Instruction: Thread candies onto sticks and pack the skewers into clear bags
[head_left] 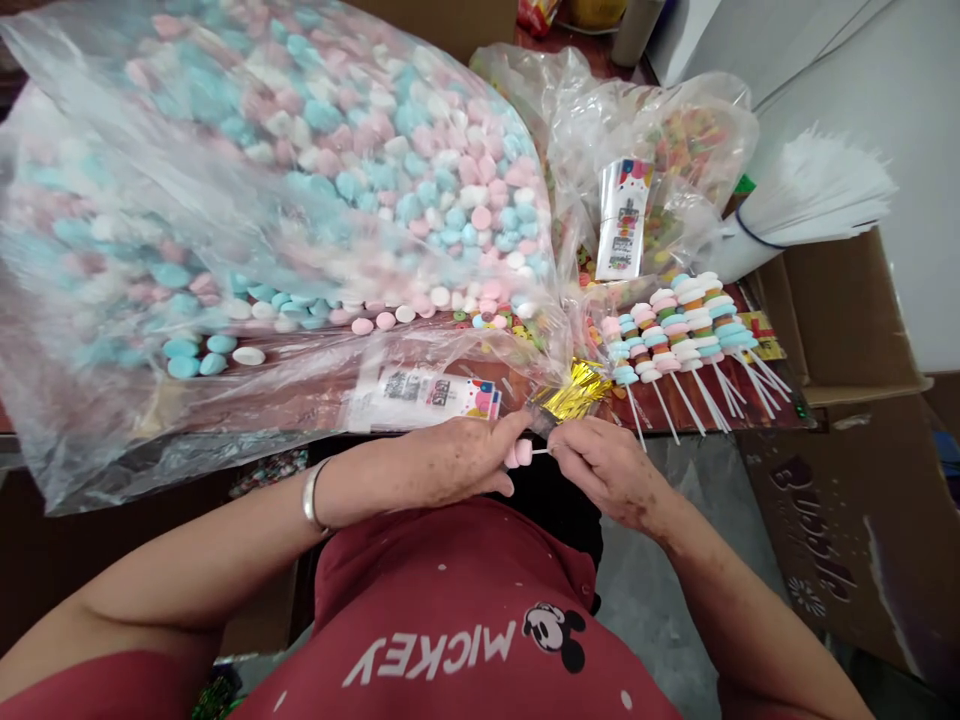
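Observation:
My left hand is closed around a pink marshmallow at the table's front edge. From the marshmallow's right side a short length of white stick shows, and it runs into the pinched fingers of my right hand. My left fingers hide the rest of what is on the stick. Just beyond both hands lies a bunch of gold twist ties. Finished-looking marshmallow skewers lie side by side to the right, their white sticks pointing toward me.
A huge clear bag of pink, blue and white marshmallows covers the left and middle. Loose blue marshmallows lie before it. Printed wrappers, a second wrapper stack, bagged gummies, bundled white sticks and a cardboard box surround the workspace.

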